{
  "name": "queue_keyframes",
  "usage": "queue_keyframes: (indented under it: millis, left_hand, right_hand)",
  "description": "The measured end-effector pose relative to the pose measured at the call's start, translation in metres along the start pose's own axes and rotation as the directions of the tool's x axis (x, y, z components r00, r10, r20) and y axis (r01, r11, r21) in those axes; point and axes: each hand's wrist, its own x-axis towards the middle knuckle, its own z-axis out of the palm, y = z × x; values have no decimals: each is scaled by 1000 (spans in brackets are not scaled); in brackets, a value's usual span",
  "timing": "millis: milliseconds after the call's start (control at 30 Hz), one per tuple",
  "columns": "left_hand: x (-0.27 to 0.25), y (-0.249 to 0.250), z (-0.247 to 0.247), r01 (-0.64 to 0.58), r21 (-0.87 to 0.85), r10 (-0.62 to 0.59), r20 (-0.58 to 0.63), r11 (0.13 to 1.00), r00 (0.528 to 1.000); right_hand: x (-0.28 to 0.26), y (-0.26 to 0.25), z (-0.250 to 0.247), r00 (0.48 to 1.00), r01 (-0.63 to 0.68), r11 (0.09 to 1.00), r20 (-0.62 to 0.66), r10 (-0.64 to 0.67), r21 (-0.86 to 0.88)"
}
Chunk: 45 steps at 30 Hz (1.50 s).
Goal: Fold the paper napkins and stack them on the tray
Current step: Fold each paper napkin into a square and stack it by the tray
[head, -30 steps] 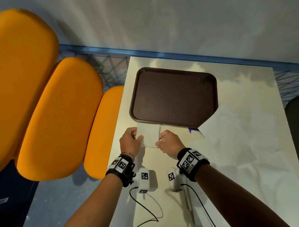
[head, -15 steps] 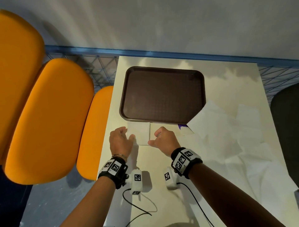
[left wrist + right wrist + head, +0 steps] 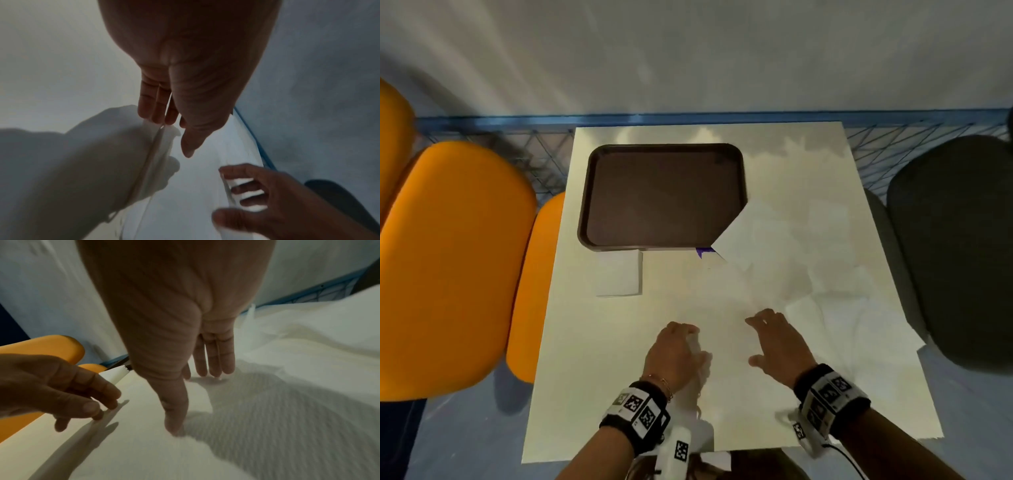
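Note:
The brown tray (image 3: 664, 195) lies empty at the far left of the table. One folded napkin (image 3: 619, 274) lies flat just in front of it, with no hand on it. Nearer to me, my left hand (image 3: 674, 353) pinches the edge of an unfolded napkin (image 3: 102, 162) between thumb and fingers and lifts it a little. My right hand (image 3: 777, 342) is open beside it, its straight fingertips (image 3: 213, 369) resting on the same spread of white paper (image 3: 267, 418). Where this sheet ends under the others is hard to tell.
Several unfolded napkins (image 3: 808, 260) lie overlapped across the table's right half, one corner covering the tray's near right corner. Orange chairs (image 3: 455, 267) stand to the left, a dark chair (image 3: 955, 246) to the right. A purple mark (image 3: 703, 251) shows by the tray.
Both hands have let go of the folded napkin, left in front of the tray, and drawn back toward me. The left hand now pinches an unfolded napkin; the right hand rests on it.

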Motion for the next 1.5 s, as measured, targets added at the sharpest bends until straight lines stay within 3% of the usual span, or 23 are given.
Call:
queue_keyframes:
  millis: [133,233,433,533,667,767,900,967,1067,1133,1367,1500]
  left_hand:
    - [-6,26,36,70,116,-64,-49,991,997]
    - [-4,37,52,170,13,-167,-139,985,976]
    - [4,57,59,426,-205,-461,-169,881,871]
    - [2,57,69,493,-178,-521,-178,852,835]
    - [-6,47,75,404,-219,-450,-236,888,861]
    - [-18,41,67,319,-342,-416,-263,884,871]
    - [-47,42,48,126,-517,-302,-273,847,913]
    - [-61,47,32,70,-666,-262,-192,743,946]
    - [-74,58,10,21,-871,-163,-69,491,984]
    - [-81,70,-5,-12,-906,-114,-67,423,991]
    - [-95,103,-21,62,-906,57,95,419,994]
    - [-106,115,-20,74,-914,18,89,399,996]
  right_hand:
    - [-4,8,15,999,-15,997,-35,18,76]
    - [0,10,20,999,-21,988,-44,29,156]
    - [5,19,22,998,55,961,-5,-56,272]
    - [6,18,19,998,31,943,41,-47,331]
    - [7,10,7,997,1,918,72,-32,397]
    - [1,6,-6,995,24,888,71,-63,459]
    - [-10,8,-36,970,99,795,122,-213,598]
    - [-18,11,-57,940,153,771,150,-307,618]
    - [-31,13,-89,891,199,736,194,-411,647]
    - [-39,11,-107,866,248,732,194,-462,634]
    - [-71,8,-154,798,402,684,133,-587,608]
    - [-83,13,-173,786,434,715,157,-597,548]
